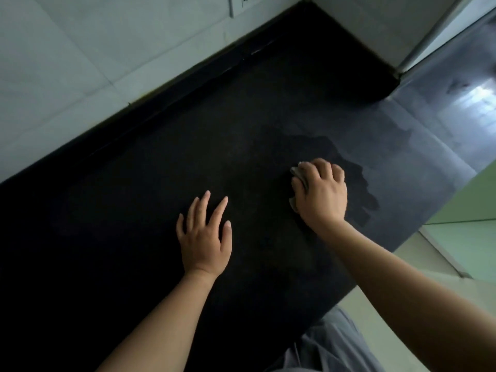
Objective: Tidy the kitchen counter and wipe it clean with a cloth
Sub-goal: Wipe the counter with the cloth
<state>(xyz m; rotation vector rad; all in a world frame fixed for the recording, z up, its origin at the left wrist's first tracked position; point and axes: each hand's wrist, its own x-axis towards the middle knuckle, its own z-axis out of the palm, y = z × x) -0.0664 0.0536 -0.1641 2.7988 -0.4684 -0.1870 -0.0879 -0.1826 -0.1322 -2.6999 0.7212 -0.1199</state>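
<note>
Two forearms reached over the dark counter (134, 200); the left hand (204, 238) lay flat, fingers spread, while the right hand (322, 194), fingers curled, gripped a bunched cloth (295, 173) against the counter beside a wet patch (351, 167). Wiping seemed underway; the next stroke should sweep dry areas.

Grey-beige cloth (298, 176): mostly hidden under the right hand (320, 191). Only crumpled edges show at the hand's left side, so its size and fold cannot be told. Left hand (205, 237): palm faces down and is unseen; contact with the black stone table (134, 197) cannot be told. The table runs off the left and bottom edges. White wall plate (239, 4): cut by the top edge, markings unreadable. Grey fabric garment (330, 345): cut off at the bottom edge. Dark wet patch (359, 189): its outline fades into the dark surface toward the left.
</note>
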